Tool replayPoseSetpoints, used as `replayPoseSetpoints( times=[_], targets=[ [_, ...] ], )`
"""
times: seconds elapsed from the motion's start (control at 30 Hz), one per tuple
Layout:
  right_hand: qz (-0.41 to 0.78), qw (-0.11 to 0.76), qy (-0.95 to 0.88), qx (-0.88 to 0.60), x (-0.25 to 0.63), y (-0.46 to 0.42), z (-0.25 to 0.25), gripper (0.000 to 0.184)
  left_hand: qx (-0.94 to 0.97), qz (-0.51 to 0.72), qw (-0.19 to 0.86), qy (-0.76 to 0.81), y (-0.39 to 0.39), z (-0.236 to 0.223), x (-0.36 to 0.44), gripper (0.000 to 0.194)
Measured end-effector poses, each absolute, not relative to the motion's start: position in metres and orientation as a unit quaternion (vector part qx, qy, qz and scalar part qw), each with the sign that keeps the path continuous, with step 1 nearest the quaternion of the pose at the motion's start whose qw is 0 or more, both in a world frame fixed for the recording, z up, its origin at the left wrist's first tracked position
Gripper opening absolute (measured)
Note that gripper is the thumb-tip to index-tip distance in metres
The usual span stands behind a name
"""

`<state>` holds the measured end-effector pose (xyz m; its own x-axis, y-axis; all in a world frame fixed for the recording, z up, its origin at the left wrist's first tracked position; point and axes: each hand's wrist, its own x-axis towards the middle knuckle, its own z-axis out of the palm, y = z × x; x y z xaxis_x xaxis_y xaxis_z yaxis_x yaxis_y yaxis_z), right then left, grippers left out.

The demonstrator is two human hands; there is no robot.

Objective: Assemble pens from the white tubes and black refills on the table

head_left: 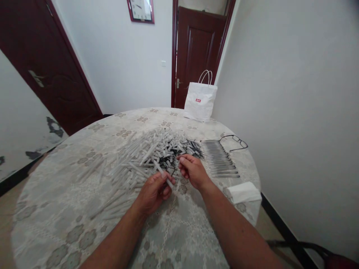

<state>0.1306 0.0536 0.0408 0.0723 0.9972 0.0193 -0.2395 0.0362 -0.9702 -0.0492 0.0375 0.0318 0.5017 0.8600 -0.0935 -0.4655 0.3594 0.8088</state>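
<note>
My left hand (pixel 155 190) is closed around a whitish translucent pen barrel (pixel 158 167), which slants up and left out of the fingers. Beside it my right hand (pixel 192 170) is closed in a pinch at the edge of the pile; what sits between its fingertips is too small to make out. A thin dark stick (pixel 173 172) shows between the two hands. In front of them spreads a heap of loose whitish barrels (pixel 123 168), short pale caps (pixel 168 140) and thin black refills (pixel 195 147). Right of my right hand lies a neat row of pens (pixel 220 158) with dark ends.
A patterned cloth covers the round table (pixel 179 239). Black-framed glasses (pixel 237 142) lie beyond the pen row, and a folded white tissue (pixel 244 192) lies nearer me. At the far edge stands a white paper bag (pixel 200 102). Walls and doors surround the table.
</note>
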Motion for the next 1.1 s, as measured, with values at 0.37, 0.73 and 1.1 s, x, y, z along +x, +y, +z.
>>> replayPoseSetpoints(
  times=[0.37,0.73,1.1],
  targets=[
    [0.463,0.708,-0.313,-0.431,0.144,0.061,0.039,0.031,0.311,0.506,0.746,0.301,0.051,0.020,-0.049,0.027],
    [0.426,0.747,-0.287,-0.422,0.147,0.061,0.037,0.030,0.269,0.541,0.749,0.274,0.052,0.019,-0.049,0.021],
    [0.411,0.742,-0.301,-0.435,0.141,0.061,0.035,0.033,0.252,0.551,0.752,0.259,0.052,0.020,-0.049,0.019]
  ],
)
